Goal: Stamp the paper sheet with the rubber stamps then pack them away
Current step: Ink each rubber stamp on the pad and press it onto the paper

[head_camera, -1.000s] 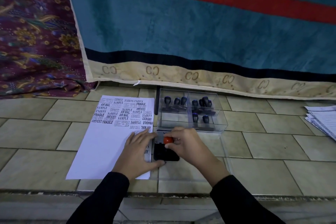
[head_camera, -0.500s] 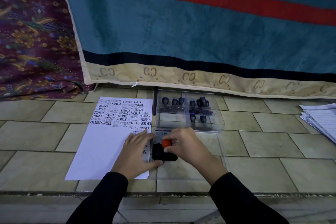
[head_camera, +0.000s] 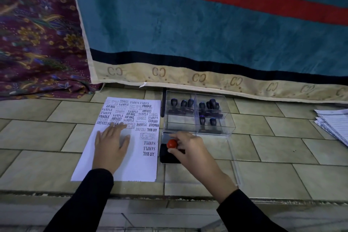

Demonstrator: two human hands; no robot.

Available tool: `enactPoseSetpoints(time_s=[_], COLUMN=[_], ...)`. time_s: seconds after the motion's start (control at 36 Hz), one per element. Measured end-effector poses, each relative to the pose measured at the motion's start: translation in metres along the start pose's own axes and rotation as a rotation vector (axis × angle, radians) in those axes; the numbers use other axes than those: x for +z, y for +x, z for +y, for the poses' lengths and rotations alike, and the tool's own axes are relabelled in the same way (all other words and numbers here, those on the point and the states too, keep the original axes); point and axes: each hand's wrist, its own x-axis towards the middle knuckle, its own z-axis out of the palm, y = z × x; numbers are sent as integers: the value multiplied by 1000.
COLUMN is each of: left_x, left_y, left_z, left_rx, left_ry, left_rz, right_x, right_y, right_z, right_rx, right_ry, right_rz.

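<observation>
Inking | my right grip is clamping the red-knobbed stamp on the ink pad, 3 o'clock of the paper | my left hand is lying flat, fingers apart, pinning paper | upper half stamped, lower blank; stamps in box at 12 o'clock; packing pending

Dim, bluish light; wide-angle bending at edges.

Single head-worn wide-angle view, looking forward and down, close over tiled ledge, hanging cloth behind
</observation>
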Motion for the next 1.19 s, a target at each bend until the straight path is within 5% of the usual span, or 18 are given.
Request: enactPoseSetpoints(time_s=[0.31,1.19], left_x=[9,11], left_y=[2,1], left_z=[-11,-11], left_rx=[-27,-26], left_ry=[120,130], left_rz=[-26,-9], right_x=[40,46], right_y=[5,17], right_z=[-29,-29], right_rx=[-93,-37], right_ry=[40,107], right_rz=[-128,-128])
